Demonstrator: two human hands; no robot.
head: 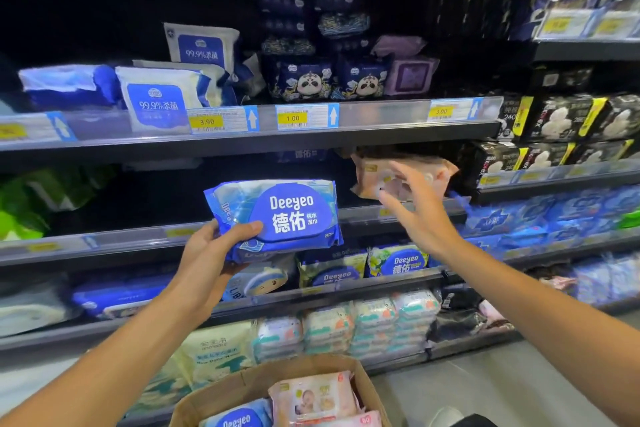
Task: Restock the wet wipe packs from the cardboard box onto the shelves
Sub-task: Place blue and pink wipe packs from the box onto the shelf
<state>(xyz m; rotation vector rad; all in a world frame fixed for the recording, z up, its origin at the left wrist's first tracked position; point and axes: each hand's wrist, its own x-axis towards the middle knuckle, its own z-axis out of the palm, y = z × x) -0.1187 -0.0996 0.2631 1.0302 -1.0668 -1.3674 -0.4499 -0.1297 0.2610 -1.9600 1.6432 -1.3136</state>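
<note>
My left hand (211, 253) grips a blue Deeyeo wet wipe pack (277, 215) by its lower left corner, holding it up in front of the second shelf (121, 239). My right hand (415, 208) is raised with fingers spread, just in front of a pink wipe pack (374, 173) that lies on that shelf; I cannot tell whether the fingers touch it. The cardboard box (249, 381) stands below between my arms, holding a pink baby wipe pack (311, 395) and another blue Deeyeo pack (239, 418).
The top shelf (381, 128) carries white-blue sanitising packs, panda-print packs and a purple pack. Lower shelves hold more Deeyeo packs (398, 260) and stacked pastel packs (346, 326). Black tissue bundles (561, 121) fill the right bay. The second shelf's left part is dark, with green packs (31, 204).
</note>
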